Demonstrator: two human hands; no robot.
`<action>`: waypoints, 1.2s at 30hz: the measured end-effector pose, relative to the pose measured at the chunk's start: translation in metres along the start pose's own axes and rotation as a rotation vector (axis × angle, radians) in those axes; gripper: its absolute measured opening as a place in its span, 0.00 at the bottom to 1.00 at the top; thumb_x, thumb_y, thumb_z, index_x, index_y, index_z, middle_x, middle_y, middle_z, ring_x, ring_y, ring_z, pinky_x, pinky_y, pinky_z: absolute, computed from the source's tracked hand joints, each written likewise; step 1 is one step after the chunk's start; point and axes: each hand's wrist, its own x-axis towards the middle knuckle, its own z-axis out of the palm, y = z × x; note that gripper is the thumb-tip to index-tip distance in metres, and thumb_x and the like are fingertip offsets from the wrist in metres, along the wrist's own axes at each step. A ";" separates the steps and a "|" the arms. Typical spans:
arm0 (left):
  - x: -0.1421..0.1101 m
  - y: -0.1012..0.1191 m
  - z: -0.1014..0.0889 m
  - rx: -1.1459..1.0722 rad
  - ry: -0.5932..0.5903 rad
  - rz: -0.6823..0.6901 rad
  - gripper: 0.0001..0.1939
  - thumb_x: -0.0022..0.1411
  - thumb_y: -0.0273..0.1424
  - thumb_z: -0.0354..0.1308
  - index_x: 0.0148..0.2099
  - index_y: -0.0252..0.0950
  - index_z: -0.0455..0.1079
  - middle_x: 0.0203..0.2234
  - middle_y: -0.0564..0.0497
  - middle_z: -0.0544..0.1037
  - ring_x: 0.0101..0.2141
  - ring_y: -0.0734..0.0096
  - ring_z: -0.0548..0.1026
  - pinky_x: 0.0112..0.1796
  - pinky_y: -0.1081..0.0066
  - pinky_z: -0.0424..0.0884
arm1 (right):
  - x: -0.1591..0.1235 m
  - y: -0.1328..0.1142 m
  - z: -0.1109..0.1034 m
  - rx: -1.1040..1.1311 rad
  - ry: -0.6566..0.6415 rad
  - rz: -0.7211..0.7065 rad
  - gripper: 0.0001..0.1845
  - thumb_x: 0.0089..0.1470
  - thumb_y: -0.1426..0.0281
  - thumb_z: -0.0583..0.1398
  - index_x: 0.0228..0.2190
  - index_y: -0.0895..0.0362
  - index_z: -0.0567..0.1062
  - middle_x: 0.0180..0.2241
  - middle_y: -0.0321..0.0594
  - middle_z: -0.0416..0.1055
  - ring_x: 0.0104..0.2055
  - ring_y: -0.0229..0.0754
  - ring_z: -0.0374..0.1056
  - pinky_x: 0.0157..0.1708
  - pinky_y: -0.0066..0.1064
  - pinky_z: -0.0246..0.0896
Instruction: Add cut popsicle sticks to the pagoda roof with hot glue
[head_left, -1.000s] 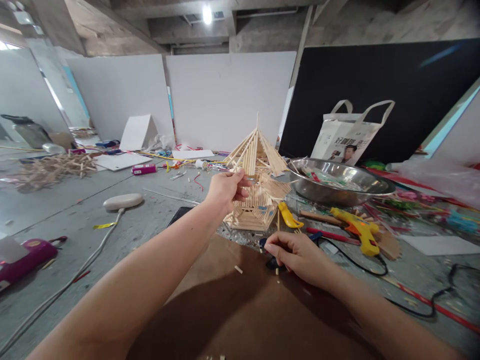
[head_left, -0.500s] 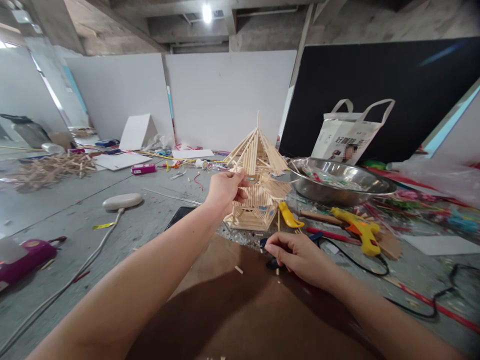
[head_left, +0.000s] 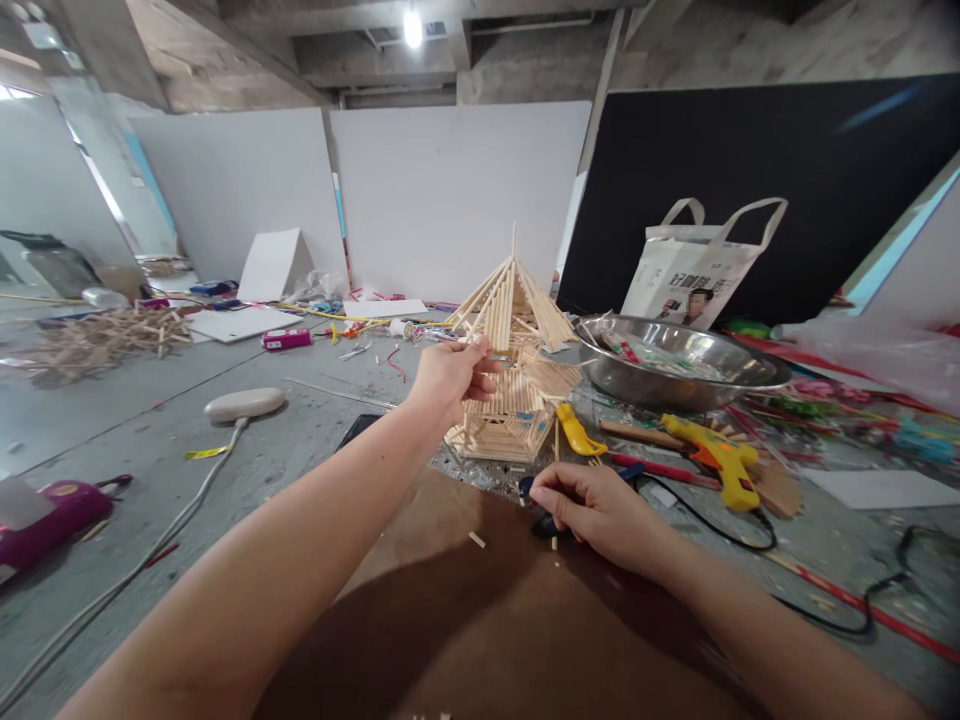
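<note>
My left hand (head_left: 456,378) reaches forward to a pavilion model (head_left: 501,405) built of thin wooden sticks, with a pointed roof (head_left: 511,300). Its thumb and forefinger are pinched beside the lower roof; whatever lies between them is too small to name. The hand covers part of the model's left side. My right hand (head_left: 589,505) rests closed at the edge of a brown board (head_left: 450,590), around a dark blue and black tool (head_left: 546,525) that the fingers mostly hide. A short stick offcut (head_left: 477,540) lies on the board.
A yellow glue gun (head_left: 716,460) with a black cord lies at right, near a yellow-handled tool (head_left: 577,430). Behind stand a steel basin (head_left: 682,385) and a white bag (head_left: 694,275). At left are a stick pile (head_left: 105,340), a white device (head_left: 244,404) and its cable.
My left hand has shifted very slightly at the model, its pinch still closed. My right hand and the model look unmoved.
</note>
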 end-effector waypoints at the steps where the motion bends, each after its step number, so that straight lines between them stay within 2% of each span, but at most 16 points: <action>1: 0.000 0.000 0.000 0.001 -0.002 -0.002 0.09 0.55 0.32 0.52 0.28 0.30 0.64 0.17 0.53 0.71 0.11 0.84 0.63 0.14 0.79 0.60 | 0.000 0.000 0.000 -0.001 0.002 -0.003 0.11 0.50 0.65 0.51 0.24 0.57 0.69 0.17 0.32 0.64 0.21 0.32 0.58 0.22 0.23 0.51; 4: -0.002 -0.001 -0.001 0.011 -0.007 0.011 0.09 0.55 0.32 0.52 0.27 0.31 0.63 0.17 0.53 0.71 0.11 0.84 0.63 0.14 0.79 0.59 | 0.000 -0.002 -0.003 -0.017 0.006 -0.005 0.11 0.50 0.65 0.51 0.24 0.57 0.69 0.17 0.32 0.64 0.21 0.32 0.58 0.22 0.24 0.52; 6: -0.006 -0.004 -0.003 0.054 0.014 0.066 0.10 0.55 0.33 0.51 0.26 0.31 0.62 0.17 0.53 0.70 0.10 0.85 0.62 0.13 0.79 0.57 | 0.000 -0.001 -0.011 -0.041 0.032 0.004 0.12 0.50 0.64 0.51 0.24 0.56 0.69 0.17 0.32 0.64 0.20 0.32 0.58 0.22 0.24 0.52; 9: -0.021 -0.012 -0.005 0.199 0.077 0.262 0.12 0.54 0.35 0.51 0.25 0.32 0.62 0.18 0.54 0.70 0.09 0.88 0.59 0.11 0.80 0.50 | -0.001 0.005 -0.033 -0.103 0.092 0.050 0.13 0.50 0.62 0.50 0.25 0.56 0.68 0.17 0.32 0.64 0.19 0.32 0.58 0.21 0.25 0.51; 12: -0.044 -0.024 -0.002 0.298 -0.007 0.412 0.12 0.54 0.37 0.50 0.26 0.34 0.63 0.18 0.54 0.70 0.10 0.88 0.59 0.12 0.81 0.52 | -0.004 0.014 -0.059 -0.188 0.039 0.121 0.13 0.49 0.60 0.52 0.24 0.55 0.69 0.19 0.33 0.66 0.20 0.34 0.59 0.21 0.26 0.51; 16: -0.069 -0.043 0.006 0.375 -0.187 0.383 0.11 0.55 0.37 0.49 0.28 0.34 0.64 0.19 0.54 0.70 0.14 0.86 0.61 0.16 0.81 0.56 | -0.012 0.020 -0.074 -0.380 -0.159 0.199 0.11 0.44 0.61 0.55 0.20 0.55 0.70 0.21 0.35 0.68 0.23 0.36 0.61 0.20 0.26 0.49; 20: -0.075 -0.062 0.011 0.406 -0.301 0.298 0.12 0.57 0.36 0.46 0.28 0.33 0.63 0.18 0.53 0.69 0.15 0.84 0.61 0.17 0.81 0.56 | -0.014 0.012 -0.058 -0.647 -0.289 0.294 0.10 0.36 0.61 0.60 0.18 0.55 0.71 0.20 0.38 0.67 0.24 0.40 0.62 0.19 0.27 0.45; 23: -0.071 -0.072 0.009 0.400 -0.361 0.213 0.13 0.57 0.37 0.45 0.27 0.34 0.61 0.18 0.54 0.69 0.14 0.85 0.60 0.16 0.81 0.55 | -0.012 0.007 -0.042 -0.833 -0.337 0.296 0.09 0.31 0.64 0.62 0.16 0.56 0.70 0.21 0.41 0.67 0.26 0.45 0.64 0.20 0.29 0.44; 27: -0.068 -0.080 0.006 0.360 -0.424 0.126 0.13 0.58 0.39 0.43 0.28 0.35 0.58 0.19 0.55 0.69 0.11 0.85 0.58 0.13 0.81 0.53 | -0.011 0.012 -0.042 -0.792 -0.352 0.255 0.06 0.35 0.67 0.59 0.16 0.56 0.68 0.20 0.38 0.66 0.23 0.41 0.62 0.19 0.28 0.43; 31: -0.069 -0.080 0.005 0.323 -0.413 0.133 0.14 0.58 0.39 0.43 0.27 0.35 0.58 0.17 0.57 0.66 0.11 0.85 0.58 0.13 0.80 0.53 | -0.014 0.024 -0.064 -0.656 -0.309 0.266 0.01 0.36 0.70 0.55 0.19 0.55 0.66 0.20 0.34 0.65 0.21 0.37 0.59 0.18 0.26 0.44; 36: -0.071 -0.081 0.004 0.292 -0.340 0.202 0.15 0.58 0.40 0.42 0.29 0.34 0.60 0.13 0.59 0.59 0.14 0.83 0.59 0.17 0.80 0.56 | -0.020 0.023 -0.095 -0.619 -0.208 0.281 0.06 0.38 0.67 0.56 0.24 0.54 0.65 0.24 0.36 0.66 0.25 0.38 0.60 0.22 0.27 0.49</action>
